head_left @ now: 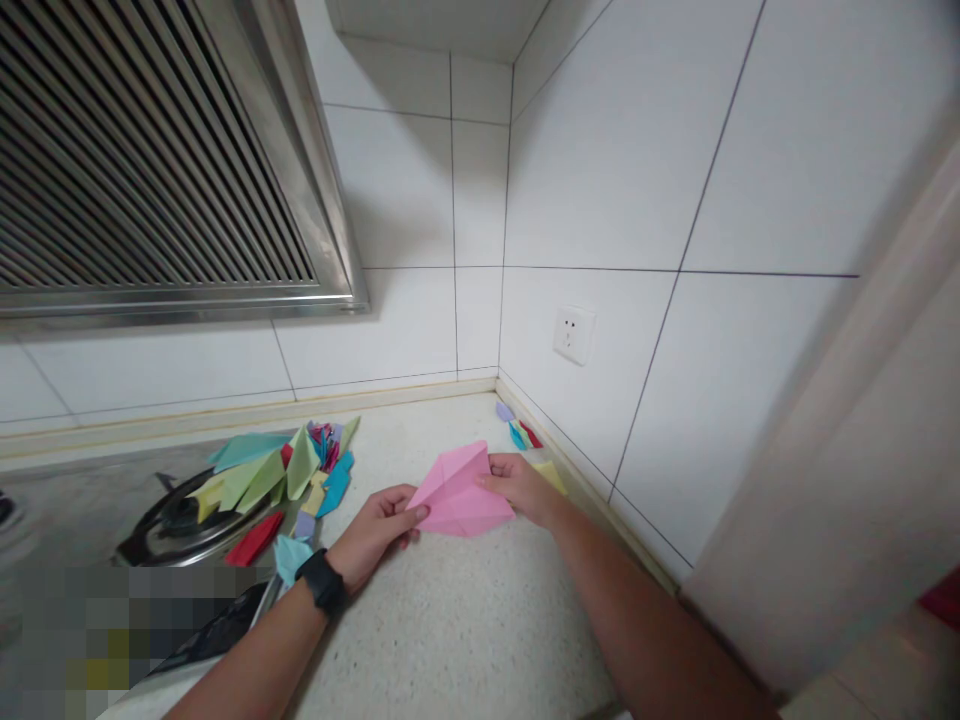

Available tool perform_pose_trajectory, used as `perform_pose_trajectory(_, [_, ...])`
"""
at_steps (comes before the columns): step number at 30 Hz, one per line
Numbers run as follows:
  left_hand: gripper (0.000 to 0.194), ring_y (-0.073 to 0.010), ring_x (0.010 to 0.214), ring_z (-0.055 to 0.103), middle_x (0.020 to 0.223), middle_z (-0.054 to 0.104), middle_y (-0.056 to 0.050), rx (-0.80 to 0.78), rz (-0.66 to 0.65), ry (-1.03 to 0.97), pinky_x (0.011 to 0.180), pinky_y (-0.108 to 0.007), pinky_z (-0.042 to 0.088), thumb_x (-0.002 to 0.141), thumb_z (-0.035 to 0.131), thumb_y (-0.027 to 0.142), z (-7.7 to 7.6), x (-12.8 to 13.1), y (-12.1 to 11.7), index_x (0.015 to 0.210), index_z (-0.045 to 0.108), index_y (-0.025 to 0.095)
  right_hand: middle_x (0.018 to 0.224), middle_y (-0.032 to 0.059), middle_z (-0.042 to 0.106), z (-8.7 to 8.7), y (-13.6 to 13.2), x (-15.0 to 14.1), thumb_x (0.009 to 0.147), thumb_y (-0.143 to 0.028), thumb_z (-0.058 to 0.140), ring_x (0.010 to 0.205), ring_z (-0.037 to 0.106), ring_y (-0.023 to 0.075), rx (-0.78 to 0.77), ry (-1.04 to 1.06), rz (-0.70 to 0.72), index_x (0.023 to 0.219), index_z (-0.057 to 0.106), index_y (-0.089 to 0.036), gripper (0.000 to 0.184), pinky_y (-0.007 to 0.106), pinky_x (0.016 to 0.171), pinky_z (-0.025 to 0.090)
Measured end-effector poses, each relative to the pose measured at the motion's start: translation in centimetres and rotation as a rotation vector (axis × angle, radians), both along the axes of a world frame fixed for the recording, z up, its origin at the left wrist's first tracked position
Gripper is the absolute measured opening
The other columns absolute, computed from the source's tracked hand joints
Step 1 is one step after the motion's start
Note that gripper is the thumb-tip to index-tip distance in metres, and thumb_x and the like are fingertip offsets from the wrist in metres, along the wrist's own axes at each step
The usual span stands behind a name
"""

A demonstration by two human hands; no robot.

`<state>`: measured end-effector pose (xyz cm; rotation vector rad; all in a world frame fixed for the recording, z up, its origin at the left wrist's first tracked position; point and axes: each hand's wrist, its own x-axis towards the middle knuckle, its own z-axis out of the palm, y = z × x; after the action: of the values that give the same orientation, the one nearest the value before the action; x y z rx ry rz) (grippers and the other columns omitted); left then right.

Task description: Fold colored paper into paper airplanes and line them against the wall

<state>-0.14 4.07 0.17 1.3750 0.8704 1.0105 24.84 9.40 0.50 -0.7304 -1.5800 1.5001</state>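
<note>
A pink folded sheet of paper [459,492] lies on the speckled countertop [465,620] in front of me. My left hand [375,535], with a black watch on its wrist, pinches the sheet's near left corner between thumb and fingers. My right hand [519,485] grips the sheet's right edge with closed fingers. Both forearms reach in from the bottom of the view.
A heap of folded coloured paper pieces [289,475] lies left of the sheet, partly over a gas burner [176,520]. A few more coloured pieces [521,430] sit by the right wall under a socket [573,334]. A range hood [150,160] hangs at upper left.
</note>
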Motion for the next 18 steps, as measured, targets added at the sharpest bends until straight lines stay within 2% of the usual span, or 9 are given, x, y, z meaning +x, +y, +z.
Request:
perform_pose_trajectory(7, [0.030,-0.0073,0.053,0.045,0.062,0.054,0.000,0.008,0.008,-0.011,0.046,-0.016,0.031,0.078,0.068,0.040,0.29,0.08,-0.26,0.087,0.064,0.012,0.086,0.0056,0.069,0.07,0.07,0.16,0.071,-0.041,0.073,0.070,0.061,0.0146,0.004,-0.006,-0.022,0.097,0.068,-0.012,0.039,0.024,0.063,0.042])
perform_pose_trajectory(12, [0.033,-0.0072,0.053,0.044,0.062,0.054,-0.001,0.000,0.006,-0.020,0.046,-0.016,0.031,0.078,0.069,0.042,0.69,0.19,-0.53,0.089,0.065,0.011,0.078,0.0028,0.066,0.03,0.28,0.63,0.070,-0.041,0.073,0.064,0.057,0.0123,0.030,-0.008,-0.125,0.086,0.066,-0.013,0.033,0.023,0.059,0.039])
perform_pose_trajectory(18, [0.036,-0.0076,0.052,0.044,0.061,0.055,-0.001,0.016,0.020,-0.001,0.046,-0.017,0.031,0.077,0.069,0.042,0.47,0.19,-0.42,0.094,0.065,0.011,0.074,0.0003,0.063,0.84,-0.10,0.93,0.067,-0.042,0.074,0.061,0.054,0.0115,0.020,-0.004,-0.198,0.080,0.064,-0.015,0.032,0.023,0.058,0.038])
